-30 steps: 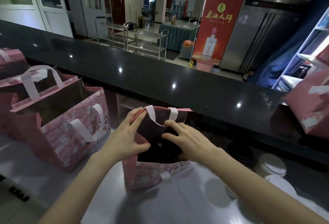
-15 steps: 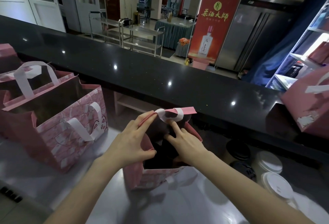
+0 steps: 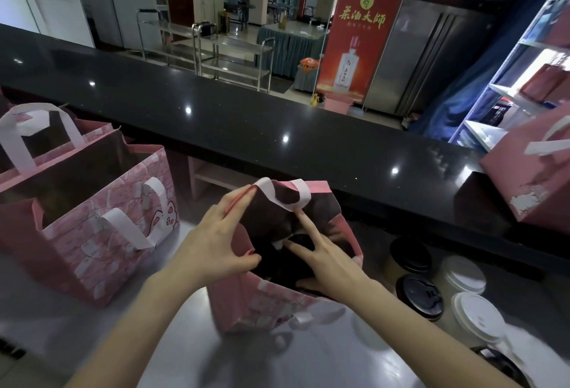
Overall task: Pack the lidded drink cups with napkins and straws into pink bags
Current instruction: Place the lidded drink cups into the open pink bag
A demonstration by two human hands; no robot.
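One small pink bag (image 3: 265,304), on the steel worktop (image 3: 277,363) at six o'clock. Its mouth gapes wider than a second ago, so it looks ready for loading. Left hand (image 3: 212,246) pinches the left wall. Right hand (image 3: 327,264), fingers splayed straight, presses inside. Lidded cups (image 3: 462,273) at four o'clock of it, larger pink bag (image 3: 101,233) at nine.

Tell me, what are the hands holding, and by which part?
The left hand pinches the small pink bag by its left side wall, near the rim. The right hand holds nothing; its spread fingers reach into the bag's mouth.
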